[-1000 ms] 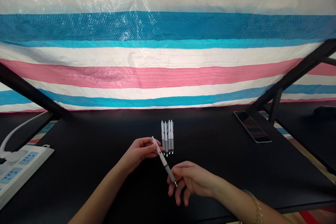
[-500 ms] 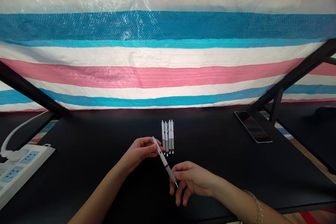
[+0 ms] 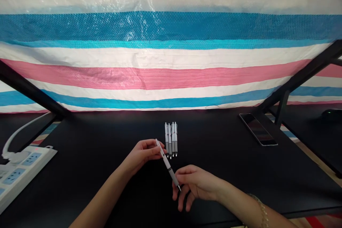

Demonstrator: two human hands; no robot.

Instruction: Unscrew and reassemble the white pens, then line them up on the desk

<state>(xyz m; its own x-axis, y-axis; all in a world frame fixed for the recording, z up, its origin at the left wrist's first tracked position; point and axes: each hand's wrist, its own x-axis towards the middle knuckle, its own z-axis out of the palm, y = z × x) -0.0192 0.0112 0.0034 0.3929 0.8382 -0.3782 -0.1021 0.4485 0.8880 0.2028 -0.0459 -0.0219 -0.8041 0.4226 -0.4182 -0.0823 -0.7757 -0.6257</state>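
White and grey, a pen slants between the hands: the right hand lightly holds its tip end, lower fingers loosely spread; the left hand pinches its upper end. Just beyond the left hand, four pens lie on the desk.

Bands of deep blue, turquoise, white, pink and bright blue stripe a plastic sheet, off-white at its top, above a plain black table. The nearest pen is white with a grey grip and a dark ring; four more pens repeat the white and grey. The phone is black with a silvery rim, the power strip white with pale-blue socket panels, the bracelet gold-toned.
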